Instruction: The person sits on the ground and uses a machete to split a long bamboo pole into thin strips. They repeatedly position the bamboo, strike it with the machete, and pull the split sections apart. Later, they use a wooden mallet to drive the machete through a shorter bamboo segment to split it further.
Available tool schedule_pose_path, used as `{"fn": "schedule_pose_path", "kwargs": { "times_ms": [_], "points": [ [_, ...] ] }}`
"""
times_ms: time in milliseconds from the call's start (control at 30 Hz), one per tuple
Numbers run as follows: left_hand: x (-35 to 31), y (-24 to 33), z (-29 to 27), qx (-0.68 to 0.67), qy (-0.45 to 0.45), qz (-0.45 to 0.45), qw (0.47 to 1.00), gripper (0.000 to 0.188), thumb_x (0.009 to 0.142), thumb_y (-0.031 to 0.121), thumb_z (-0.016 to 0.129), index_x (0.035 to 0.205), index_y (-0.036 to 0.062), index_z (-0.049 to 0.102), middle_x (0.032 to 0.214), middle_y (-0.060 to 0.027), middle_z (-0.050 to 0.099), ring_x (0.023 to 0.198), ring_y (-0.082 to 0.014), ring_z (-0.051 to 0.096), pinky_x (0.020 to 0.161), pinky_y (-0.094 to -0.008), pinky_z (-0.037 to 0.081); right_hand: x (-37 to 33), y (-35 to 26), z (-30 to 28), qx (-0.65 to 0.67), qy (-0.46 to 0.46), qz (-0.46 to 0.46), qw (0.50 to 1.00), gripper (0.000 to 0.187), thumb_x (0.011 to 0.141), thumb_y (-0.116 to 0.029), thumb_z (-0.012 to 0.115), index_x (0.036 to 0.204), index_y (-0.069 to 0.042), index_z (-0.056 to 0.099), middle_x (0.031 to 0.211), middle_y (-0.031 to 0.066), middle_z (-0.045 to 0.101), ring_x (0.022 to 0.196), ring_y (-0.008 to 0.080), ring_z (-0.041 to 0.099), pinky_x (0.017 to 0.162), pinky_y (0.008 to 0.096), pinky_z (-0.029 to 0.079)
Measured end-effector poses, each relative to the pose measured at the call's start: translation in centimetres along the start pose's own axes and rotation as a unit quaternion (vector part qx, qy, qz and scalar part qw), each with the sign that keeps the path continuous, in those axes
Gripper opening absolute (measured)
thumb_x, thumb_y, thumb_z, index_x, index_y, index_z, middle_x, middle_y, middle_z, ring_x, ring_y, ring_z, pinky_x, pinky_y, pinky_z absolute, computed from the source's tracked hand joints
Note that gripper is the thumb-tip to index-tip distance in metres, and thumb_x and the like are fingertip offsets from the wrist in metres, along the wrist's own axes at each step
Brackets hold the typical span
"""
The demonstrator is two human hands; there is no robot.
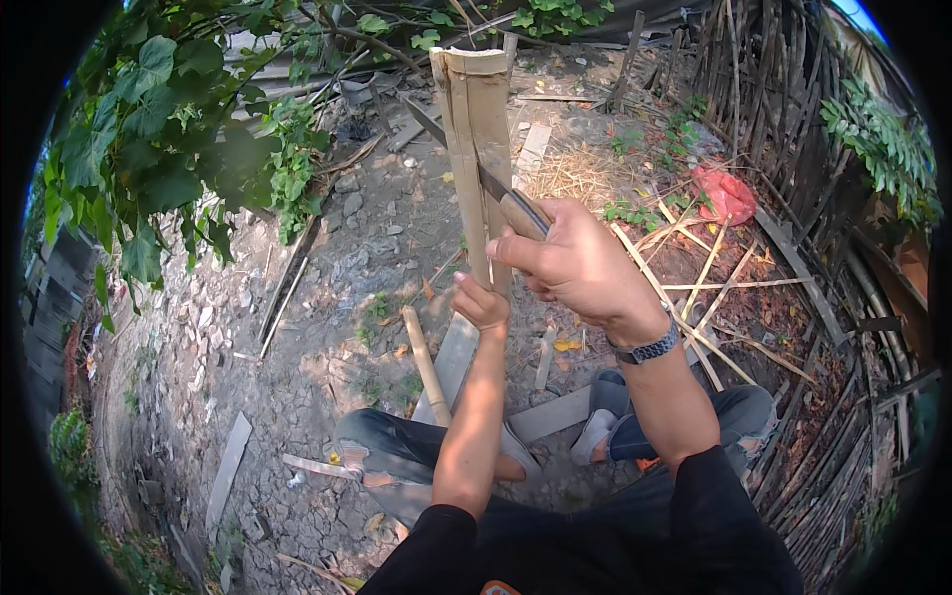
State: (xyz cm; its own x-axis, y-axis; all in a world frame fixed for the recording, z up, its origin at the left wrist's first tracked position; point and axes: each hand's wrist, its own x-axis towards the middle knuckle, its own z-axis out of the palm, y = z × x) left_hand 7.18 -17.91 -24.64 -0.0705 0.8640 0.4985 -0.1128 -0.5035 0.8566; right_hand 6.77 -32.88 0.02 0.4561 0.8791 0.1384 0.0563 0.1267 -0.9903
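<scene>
A wide split piece of bamboo [483,109] stands upright in front of me, with a long crack running down its length. Wrapped round its lower part is my left hand [483,304], closed. My right hand [580,260] grips the wooden handle of a large knife [493,183], with its thumb against the bamboo. The blade lies slantwise through the crack, and its tip sticks out on the left side. The lower end of the bamboo is hidden behind my left hand and forearm.
On the ground to the right lie thin bamboo strips [719,283] and a red plastic bag [724,193]. A bamboo length [424,357] leans by my left leg. Flat boards [230,471] lie about. Leafy vines [149,129] hang at left; a stick fence [783,99] stands at right.
</scene>
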Motion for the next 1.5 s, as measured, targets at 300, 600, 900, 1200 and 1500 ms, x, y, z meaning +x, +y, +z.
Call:
{"fn": "schedule_pose_path", "kwargs": {
  "times_ms": [300, 600, 900, 1200, 1500],
  "points": [
    [-0.4, -3.9, -0.9, 0.029, -0.052, -0.06, 0.996, 0.066, 0.108, 0.045, 0.036, 0.071, 0.0006, 0.068, 0.065, -0.0132, 0.067, 0.063, -0.0312, 0.064, 0.063, -0.0428, 0.05, 0.9, 4.8, 0.4, 0.184, -0.077, -0.001, 0.98, 0.028, 0.079, 0.003, 0.072, 0.085, -0.009, 0.048, 0.075, -0.0027, 0.051, 0.067, 0.0075, 0.054, 0.062, 0.0261, 0.045],
    [-1.9, -3.9, -3.2, -0.055, -0.132, -0.156, 0.977, 0.062, 0.108, 0.045, 0.038, 0.075, 0.0009, 0.068, 0.068, -0.0146, 0.066, 0.068, -0.0302, 0.064, 0.065, -0.0426, 0.049, 2.2, 11.0, 4.3, 0.423, -0.148, -0.078, 0.89, 0.032, 0.076, 0.009, 0.064, 0.087, -0.013, 0.044, 0.069, -0.0055, 0.042, 0.055, 0.0048, 0.038, 0.051, 0.0244, 0.029],
    [1.3, -6.2, -1.8, 0.026, -0.076, -0.062, 0.995, 0.059, 0.107, 0.044, 0.039, 0.078, 0.001, 0.068, 0.07, -0.0153, 0.066, 0.068, -0.0304, 0.064, 0.065, -0.0421, 0.049, 3.2, 7.8, 8.8, 0.777, -0.227, -0.032, 0.587, 0.025, 0.084, 0.005, 0.052, 0.079, -0.016, 0.039, 0.053, -0.0094, 0.033, 0.042, 0.0037, 0.033, 0.046, 0.0209, 0.03],
    [3.2, -8.1, 1.9, 0.238, -0.03, 0.046, 0.97, 0.056, 0.107, 0.042, 0.042, 0.081, 0.0015, 0.069, 0.07, -0.0143, 0.066, 0.067, -0.03, 0.065, 0.063, -0.0411, 0.048, 4.9, 3.9, 1.0, -0.011, 0.024, -0.017, 0.999, 0.008, 0.088, -0.009, 0.066, 0.087, -0.004, 0.06, 0.059, -0.0039, 0.051, 0.049, 0.0059, 0.046, 0.052, 0.0238, 0.04],
    [7.6, -3.3, -5.0, -0.086, -0.218, -0.214, 0.948, 0.039, 0.103, 0.035, 0.053, 0.107, 0.0012, 0.072, 0.1, -0.0098, 0.075, 0.1, -0.0179, 0.066, 0.082, -0.0362, 0.046, -2.1, 29.4, 0.6, -0.168, 0.226, 0.067, 0.957, 0.018, 0.081, -0.008, 0.068, 0.068, -0.003, 0.057, 0.06, 0.0019, 0.056, 0.053, 0.0117, 0.052, 0.05, 0.0317, 0.043]
  ]
}}
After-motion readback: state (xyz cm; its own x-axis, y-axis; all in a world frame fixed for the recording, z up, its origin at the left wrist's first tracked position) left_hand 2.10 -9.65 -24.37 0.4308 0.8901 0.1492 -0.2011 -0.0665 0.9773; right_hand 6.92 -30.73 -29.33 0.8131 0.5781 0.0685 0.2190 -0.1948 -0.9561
